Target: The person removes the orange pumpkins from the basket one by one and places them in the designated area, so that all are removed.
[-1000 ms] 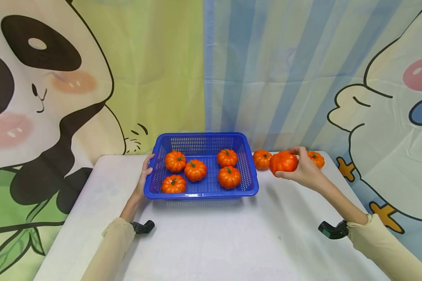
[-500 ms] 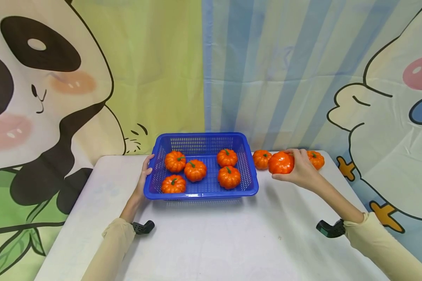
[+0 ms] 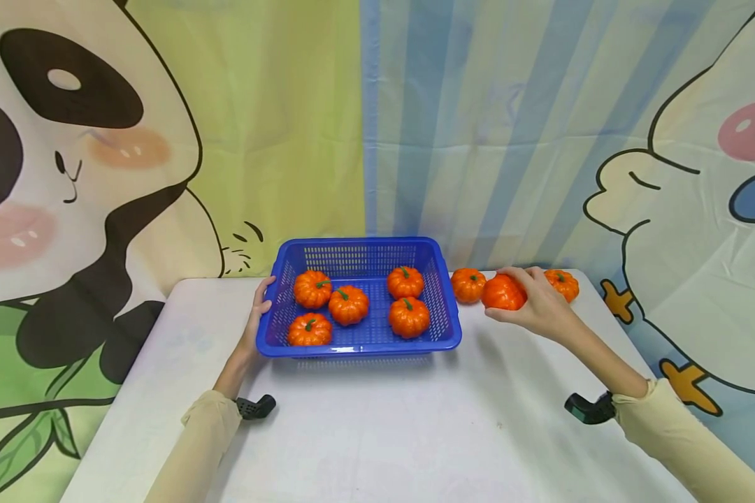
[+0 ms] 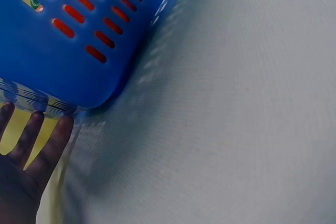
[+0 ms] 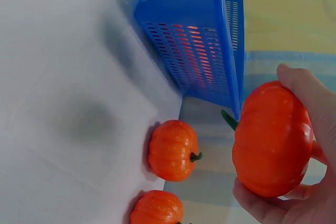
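My right hand (image 3: 541, 302) grips a small orange pumpkin (image 3: 502, 292) above the table, to the right of the blue plastic basket (image 3: 358, 348). In the right wrist view, thumb and fingers lie around this pumpkin (image 5: 270, 140), and its green stem points toward the basket. My left hand (image 3: 256, 318) touches the basket's left side. Its fingers (image 4: 50, 148) look fairly straight against the basket wall in the left wrist view. Several orange pumpkins with green stems, such as one pumpkin (image 3: 349, 306) near the middle, sit inside the basket.
On the table (image 3: 390, 433) one pumpkin (image 3: 468, 286) stands just right of the basket. Another pumpkin (image 3: 563, 285) lies behind my right hand, near the table's back right. A cartoon-printed curtain (image 3: 453, 140) hangs along the back edge.
The held pumpkin has turned in my right hand, and the fingers now cover more of it. That hand has shifted slightly left. My left hand and the basket have stayed put.
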`<state>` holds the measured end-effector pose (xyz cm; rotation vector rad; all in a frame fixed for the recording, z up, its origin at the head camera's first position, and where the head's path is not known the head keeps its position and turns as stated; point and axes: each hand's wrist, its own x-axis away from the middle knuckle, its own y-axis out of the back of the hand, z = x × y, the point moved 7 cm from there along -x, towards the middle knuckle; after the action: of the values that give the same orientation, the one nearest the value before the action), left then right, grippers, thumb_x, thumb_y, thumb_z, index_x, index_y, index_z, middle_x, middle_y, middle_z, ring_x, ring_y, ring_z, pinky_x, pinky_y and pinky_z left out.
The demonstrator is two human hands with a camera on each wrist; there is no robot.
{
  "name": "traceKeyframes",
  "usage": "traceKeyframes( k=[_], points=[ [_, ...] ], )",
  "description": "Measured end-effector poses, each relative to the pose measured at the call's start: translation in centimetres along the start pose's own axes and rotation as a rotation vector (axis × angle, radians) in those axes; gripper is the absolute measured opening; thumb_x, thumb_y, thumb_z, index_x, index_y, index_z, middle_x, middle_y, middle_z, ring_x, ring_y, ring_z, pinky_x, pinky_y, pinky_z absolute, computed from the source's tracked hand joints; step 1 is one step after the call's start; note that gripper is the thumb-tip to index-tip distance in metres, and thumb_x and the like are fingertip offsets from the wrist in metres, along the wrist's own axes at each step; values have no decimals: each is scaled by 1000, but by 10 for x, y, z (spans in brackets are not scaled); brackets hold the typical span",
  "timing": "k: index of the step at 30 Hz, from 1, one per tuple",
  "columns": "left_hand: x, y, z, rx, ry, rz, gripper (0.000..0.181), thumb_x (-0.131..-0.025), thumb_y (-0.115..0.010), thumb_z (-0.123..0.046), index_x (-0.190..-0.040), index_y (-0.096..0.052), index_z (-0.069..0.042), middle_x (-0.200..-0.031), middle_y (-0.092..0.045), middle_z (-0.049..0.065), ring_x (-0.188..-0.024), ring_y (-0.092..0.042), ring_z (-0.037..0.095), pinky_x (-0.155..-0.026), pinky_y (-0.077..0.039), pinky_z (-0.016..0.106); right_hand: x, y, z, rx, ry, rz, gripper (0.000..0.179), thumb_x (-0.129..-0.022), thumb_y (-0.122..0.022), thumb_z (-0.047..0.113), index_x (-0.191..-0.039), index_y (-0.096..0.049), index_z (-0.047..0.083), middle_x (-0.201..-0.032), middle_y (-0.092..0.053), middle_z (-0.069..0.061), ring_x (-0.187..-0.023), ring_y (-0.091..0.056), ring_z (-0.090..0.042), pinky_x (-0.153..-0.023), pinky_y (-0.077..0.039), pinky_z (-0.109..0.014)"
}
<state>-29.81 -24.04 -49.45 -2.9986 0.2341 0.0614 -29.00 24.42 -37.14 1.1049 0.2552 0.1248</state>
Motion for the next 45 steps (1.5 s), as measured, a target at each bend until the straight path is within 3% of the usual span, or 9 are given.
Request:
traceKeyframes(
  k=[12,16,22,26,29,32,37,45],
  points=[
    [-2,0,0,21,11,-2,56,-99,-17,-21,-153,-10,-32,-164,4,6,-148,-11,34,-118,-15,54,-3,-1,-3,-51,-15,-14,85,-73,-80,47,-131,-40,1,-119,-57,-25,-100,-59,-39,-79,-55,-52],
    [-3,1,0,18,-5,-2,56,-99,-18,-21,-154,-9,-29,-164,4,6,-148,-11,35,-118,-11,58,-4,-2,-3,-54,9,-37,82,-74,-81,37,-133,-39,0,-119,-56,-27,-102,-57,-40,-80,-54,-55],
    [-2,2,1,6,-10,-9,57,-99,-18,-22,-154,-8,-28,-164,3,6,-147,-11,35,-118,-13,57,-4,-8,-4,-31,17,-7,75,-77,-77,33,-137,-41,5,-122,-47,-29,-107,-49,-42,-79,-54,-56],
    [-1,1,0,16,-5,-4,55,-99,-18,-21,-153,-10,-30,-163,4,6,-147,-11,33,-116,-22,46,-1,-11,-8,-59,-14,5,82,-76,-79,34,-133,-35,-5,-125,-47,-28,-108,-52,-42,-84,-53,-56],
    [0,0,0,17,-2,-2,55,-99,-18,-22,-153,-11,-32,-163,3,6,-147,-13,34,-107,-33,28,1,-13,-11,-62,-26,-9,84,-74,-81,37,-129,-35,-6,-121,-52,-29,-103,-56,-41,-86,-52,-55],
    [0,0,0,14,-4,-5,55,-99,-18,-22,-152,-12,-33,-163,3,7,-146,-14,34,-98,-39,18,3,-17,-16,-66,-31,-35,81,-72,-83,37,-124,-37,-5,-115,-55,-29,-99,-57,-40,-85,-52,-55],
    [0,0,0,15,-9,-6,55,-99,-18,-21,-152,-13,-32,-163,2,8,-145,-15,34,-97,-38,17,8,-37,-28,-99,-23,-38,80,-73,-82,29,-127,-36,-8,-118,-54,-31,-106,-55,-44,-89,-50,-59],
    [0,0,0,10,-17,-1,54,-99,-19,-23,-152,-13,-32,-163,2,8,-145,-15,34,-97,-38,17,6,-88,-48,-172,-65,96,89,-76,-78,28,-142,-31,-8,-137,-44,-30,-122,-46,-46,-99,-41,-63]
  ],
)
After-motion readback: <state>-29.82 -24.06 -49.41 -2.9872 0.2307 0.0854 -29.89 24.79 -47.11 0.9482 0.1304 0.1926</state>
